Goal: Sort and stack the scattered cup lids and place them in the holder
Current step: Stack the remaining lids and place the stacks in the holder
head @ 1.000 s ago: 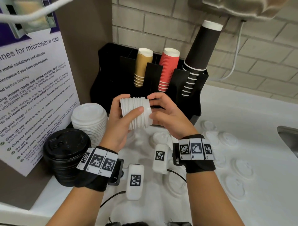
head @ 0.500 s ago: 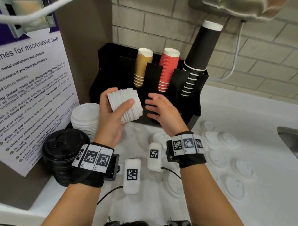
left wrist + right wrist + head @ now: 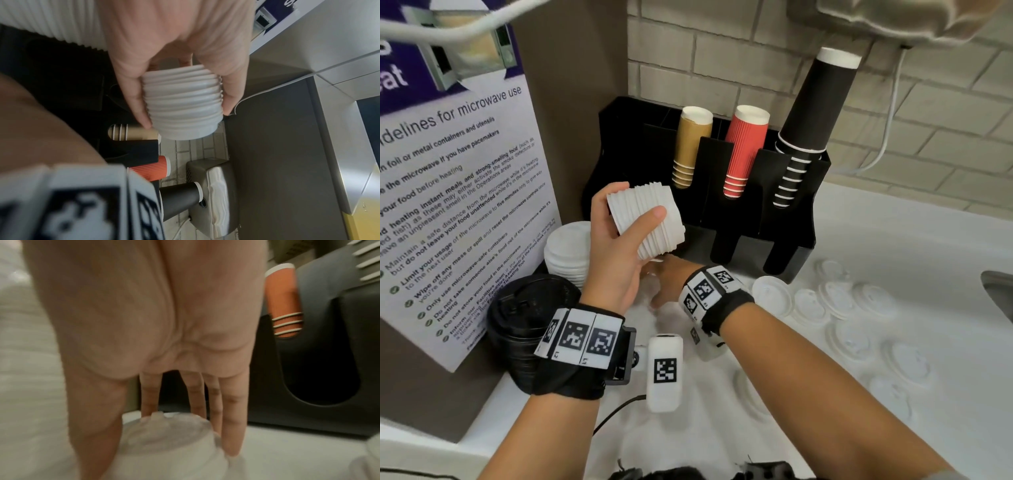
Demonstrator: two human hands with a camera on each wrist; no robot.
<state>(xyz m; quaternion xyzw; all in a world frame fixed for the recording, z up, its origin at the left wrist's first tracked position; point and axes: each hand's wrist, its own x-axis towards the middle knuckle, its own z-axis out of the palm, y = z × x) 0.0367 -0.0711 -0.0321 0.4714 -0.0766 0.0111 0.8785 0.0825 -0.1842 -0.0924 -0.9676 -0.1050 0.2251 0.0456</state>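
My left hand (image 3: 635, 205) grips a tilted stack of white lids (image 3: 654, 226) in the air, in front of the black holder (image 3: 767, 192). In the left wrist view the thumb and fingers wrap that stack (image 3: 180, 104). My right hand (image 3: 671, 281) reaches low under the left one, its fingertips hidden there. In the right wrist view, which is blurred, its straight fingers (image 3: 232, 426) and thumb straddle a single white lid (image 3: 170, 438) lying on the counter. Several more white lids (image 3: 873, 301) lie scattered to the right.
The holder carries tan cups (image 3: 690, 147), red cups (image 3: 744, 150) and tall black cups (image 3: 815, 113). A white lid stack (image 3: 566, 253) and a black lid stack (image 3: 527, 329) stand at the left by a poster. A sink edge (image 3: 1000, 294) shows at far right.
My right hand let go of the stack and dropped to a lid on the counter. My left hand lifted the stack up and to the left, tilting it.
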